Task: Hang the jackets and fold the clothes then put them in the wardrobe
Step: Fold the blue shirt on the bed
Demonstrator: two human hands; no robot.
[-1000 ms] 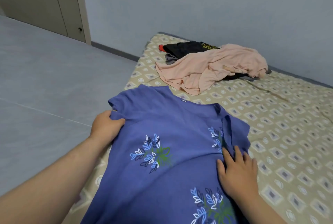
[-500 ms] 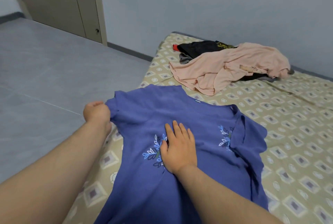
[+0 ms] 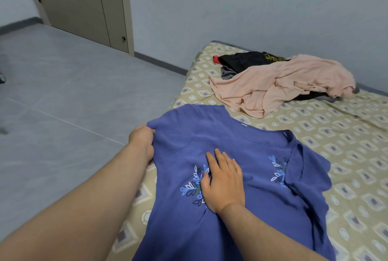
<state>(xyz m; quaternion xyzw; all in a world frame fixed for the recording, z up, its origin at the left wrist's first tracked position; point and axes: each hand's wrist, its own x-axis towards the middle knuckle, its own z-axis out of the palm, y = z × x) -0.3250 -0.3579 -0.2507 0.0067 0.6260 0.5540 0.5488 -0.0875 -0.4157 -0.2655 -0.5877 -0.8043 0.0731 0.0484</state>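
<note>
**Shift to mid-shirt, sleeve pinched**

Head view. Moved since a second ago: right grip (image 3: 223, 187), from beside the sleeve on the right to the middle of the blue shirt (image 3: 241, 147); much the same as half a second ago. Lies palm down, fingers straight and lightly spread, pressing the cloth at the edge of a leaf print (image 3: 192, 187). Changed too: left grip (image 3: 142, 141), a second ago resting on top of the sleeve on the left, now curled round that sleeve's edge, pinching a bunch of cloth at the shoulder corner.

Lies spread on the near part of the bed (image 3: 346, 134), that shirt, with the neck toward the wall (image 3: 252, 4) and the hem running out of frame at the bottom. Sleeve on the right rumpled and creased, next to a second leaf print (image 3: 277, 168).

Farther up the bed, just beyond the collar and apart from it: a loose heap of clothes. On top, a pink garment (image 3: 273, 84). Beneath and behind, a black garment (image 3: 245, 59) with yellow print. At its left end, a scrap of red (image 3: 216, 59).

Bed cover beige with a diamond pattern. To the left, grey tiled floor (image 3: 73, 92). Beyond it, tall beige door panels (image 3: 79, 2), closed.
</note>
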